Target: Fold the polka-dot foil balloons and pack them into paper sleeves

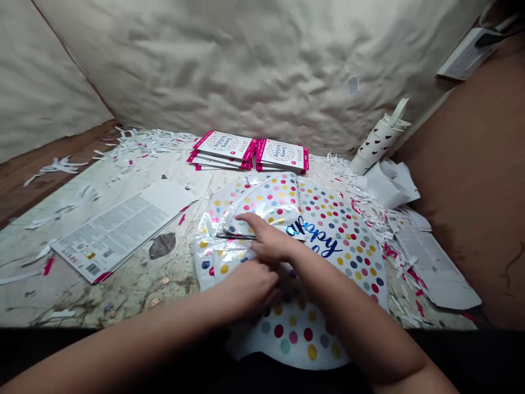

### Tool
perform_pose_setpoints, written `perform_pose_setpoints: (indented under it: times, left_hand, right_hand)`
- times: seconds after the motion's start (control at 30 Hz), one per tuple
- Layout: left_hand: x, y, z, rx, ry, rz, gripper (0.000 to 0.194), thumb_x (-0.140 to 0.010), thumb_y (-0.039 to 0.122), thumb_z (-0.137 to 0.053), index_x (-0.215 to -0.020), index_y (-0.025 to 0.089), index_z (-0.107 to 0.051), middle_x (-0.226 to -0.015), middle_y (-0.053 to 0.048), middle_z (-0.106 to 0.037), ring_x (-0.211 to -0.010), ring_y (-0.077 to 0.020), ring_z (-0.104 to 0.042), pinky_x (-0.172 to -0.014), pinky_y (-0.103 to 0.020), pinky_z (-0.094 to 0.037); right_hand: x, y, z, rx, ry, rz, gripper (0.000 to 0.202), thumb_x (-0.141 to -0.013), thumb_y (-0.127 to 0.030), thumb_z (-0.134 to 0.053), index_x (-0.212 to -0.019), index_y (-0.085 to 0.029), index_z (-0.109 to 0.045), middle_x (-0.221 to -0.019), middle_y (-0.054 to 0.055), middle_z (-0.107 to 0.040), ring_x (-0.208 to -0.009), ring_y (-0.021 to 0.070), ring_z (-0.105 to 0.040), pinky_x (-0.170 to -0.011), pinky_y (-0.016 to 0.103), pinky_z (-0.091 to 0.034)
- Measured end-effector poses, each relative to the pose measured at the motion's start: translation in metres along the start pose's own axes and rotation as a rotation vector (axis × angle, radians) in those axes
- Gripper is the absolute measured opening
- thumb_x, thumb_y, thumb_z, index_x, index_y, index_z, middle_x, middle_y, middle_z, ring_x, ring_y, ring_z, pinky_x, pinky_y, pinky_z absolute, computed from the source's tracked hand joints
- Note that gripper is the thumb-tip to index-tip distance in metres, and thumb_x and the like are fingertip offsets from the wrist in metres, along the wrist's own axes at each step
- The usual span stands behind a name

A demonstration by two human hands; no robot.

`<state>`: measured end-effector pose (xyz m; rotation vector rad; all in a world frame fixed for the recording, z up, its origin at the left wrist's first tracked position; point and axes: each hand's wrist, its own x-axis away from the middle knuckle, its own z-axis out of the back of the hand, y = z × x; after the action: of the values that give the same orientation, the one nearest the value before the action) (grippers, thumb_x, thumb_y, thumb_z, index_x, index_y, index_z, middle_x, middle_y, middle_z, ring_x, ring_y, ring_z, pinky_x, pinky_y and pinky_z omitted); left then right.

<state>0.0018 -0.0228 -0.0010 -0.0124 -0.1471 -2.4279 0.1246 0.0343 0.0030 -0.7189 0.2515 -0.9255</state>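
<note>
A white foil balloon (353, 219) with coloured dots and blue "happy" lettering lies flat in front of me. Part of its left side is folded over, leaving a dark-edged crease. My right hand (268, 241) rests on that folded part, index finger stretched out to the left and thumb side near the crease. My left hand (256, 284) is just below it, over the lower part of the balloon. Its fingers look curled, but they are blurred and partly hidden under my right wrist, so what they hold does not show.
Two stacks of pink-edged balloon packets, the left stack (223, 146) and the right stack (283, 154), stand at the back. Printed card sleeves (123, 232) lie left, another sleeve (435, 262) right. A heart-patterned tumbler (377, 143) stands back right among paper shreds (151, 141).
</note>
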Motion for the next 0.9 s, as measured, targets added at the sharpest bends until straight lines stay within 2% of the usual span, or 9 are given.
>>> perform_pose_setpoints:
  times: [0.1, 0.2, 0.27, 0.47, 0.53, 0.6, 0.73, 0.83, 0.9]
  left_hand:
    - [0.02, -0.048, 0.016, -0.032, 0.051, 0.0, 0.025, -0.081, 0.01, -0.043, -0.094, 0.018, -0.064, -0.096, -0.007, -0.065, -0.088, -0.0192, -0.059, -0.079, -0.031, -0.048]
    - [0.026, -0.095, 0.027, -0.182, 0.116, 0.019, 0.024, -0.082, 0.011, -0.041, -0.088, 0.015, -0.063, -0.091, -0.012, -0.063, -0.09, -0.0255, -0.056, -0.08, -0.041, -0.043]
    - [0.025, -0.109, 0.034, -0.261, 0.141, -0.01, 0.025, -0.084, 0.013, -0.04, -0.076, 0.017, -0.063, -0.078, -0.01, -0.061, -0.081, -0.0238, -0.055, -0.074, -0.039, -0.042]
    - [0.021, -0.077, 0.028, -0.259, 0.166, -0.102, 0.031, -0.092, 0.021, -0.034, -0.082, 0.016, -0.063, -0.085, -0.009, -0.062, -0.082, -0.0218, -0.054, -0.074, -0.037, -0.043]
    - [0.022, -0.072, 0.012, -0.179, 0.135, -0.132, 0.033, -0.091, 0.035, -0.039, -0.102, 0.014, -0.062, -0.108, -0.013, -0.06, -0.102, -0.0264, -0.052, -0.087, -0.039, -0.041]
    - [0.023, -0.074, -0.003, -0.112, 0.114, -0.015, 0.058, -0.085, 0.053, -0.042, -0.126, 0.012, -0.05, -0.131, -0.018, -0.046, -0.122, -0.0351, -0.038, -0.097, -0.046, -0.034]
    - [0.026, -0.083, -0.014, -0.061, 0.026, 0.21, 0.079, -0.079, 0.069, -0.037, -0.139, 0.018, -0.033, -0.143, -0.018, -0.031, -0.13, -0.0402, -0.026, -0.1, -0.05, -0.029]
    - [0.023, -0.079, -0.011, -0.072, -0.006, 0.236, 0.079, -0.078, 0.07, -0.036, -0.139, 0.019, -0.034, -0.143, -0.018, -0.032, -0.13, -0.0394, -0.026, -0.101, -0.049, -0.027]
    - [0.021, -0.077, -0.007, -0.084, -0.002, 0.248, 0.079, -0.077, 0.07, -0.038, -0.136, 0.018, -0.039, -0.14, -0.018, -0.036, -0.129, -0.0405, -0.028, -0.1, -0.052, -0.027]
  right_hand:
    - [0.006, 0.011, -0.002, 0.104, 0.107, 0.022, 0.052, -0.072, -0.01, -0.048, -0.123, -0.015, -0.044, -0.127, 0.011, -0.048, -0.114, 0.0181, -0.048, -0.094, 0.03, -0.042]
    - [0.001, 0.008, -0.011, 0.183, 0.158, 0.012, 0.035, -0.075, -0.02, -0.054, -0.109, -0.016, -0.052, -0.12, 0.011, -0.053, -0.11, 0.0209, -0.05, -0.092, 0.032, -0.041]
    - [-0.006, 0.003, -0.02, 0.233, 0.225, -0.036, 0.029, -0.078, -0.028, -0.053, -0.104, -0.014, -0.054, -0.112, 0.013, -0.056, -0.106, 0.0247, -0.051, -0.089, 0.036, -0.042]
    - [-0.022, -0.001, -0.033, 0.315, 0.389, -0.13, 0.018, -0.08, -0.011, -0.043, -0.086, -0.013, -0.06, -0.089, 0.012, -0.064, -0.084, 0.0226, -0.06, -0.074, 0.032, -0.047]
    - [-0.011, 0.007, -0.013, 0.305, 0.489, -0.151, 0.021, -0.081, -0.012, -0.043, -0.089, -0.016, -0.062, -0.088, 0.007, -0.066, -0.081, 0.0188, -0.061, -0.074, 0.028, -0.048]
    - [0.01, 0.018, 0.021, 0.295, 0.658, -0.211, 0.028, -0.086, -0.016, -0.037, -0.104, -0.016, -0.059, -0.096, 0.007, -0.066, -0.087, 0.0167, -0.061, -0.077, 0.025, -0.047]
    - [0.066, 0.031, 0.084, 0.336, 1.085, -0.404, 0.049, -0.095, -0.032, -0.019, -0.111, -0.003, -0.054, -0.094, 0.019, -0.063, -0.094, 0.0254, -0.059, -0.082, 0.036, -0.045]
    - [0.096, 0.022, 0.083, 0.379, 1.217, -0.245, 0.037, -0.091, -0.037, -0.037, -0.1, -0.013, -0.064, -0.085, 0.013, -0.066, -0.087, 0.0245, -0.063, -0.081, 0.035, -0.048]
    - [0.109, 0.015, 0.061, 0.345, 1.027, 0.037, 0.027, -0.09, -0.031, -0.042, -0.102, -0.021, -0.065, -0.095, 0.008, -0.068, -0.095, 0.0223, -0.063, -0.086, 0.035, -0.048]
